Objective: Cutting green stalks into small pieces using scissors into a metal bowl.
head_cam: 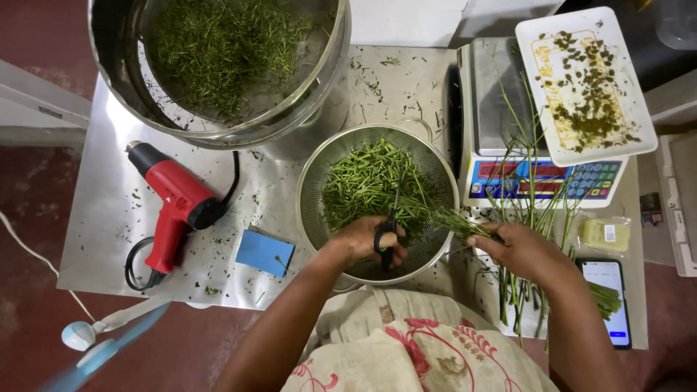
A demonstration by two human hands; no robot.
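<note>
Head view, looking down at a steel table (109, 218). Left hand (367, 239) clenched on black scissors (388, 232) over a mesh colander (377, 199) at centre frame. Right hand (523, 250) grasping a bundle of green stems (450, 218), tips at the blades. Snipping seemingly in hand; next, likely feeding stems further in.

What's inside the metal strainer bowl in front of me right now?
The metal strainer holds a heap of short cut green stems. The left hand with black scissors covers the near part, so what lies beneath cannot be seen.
</note>
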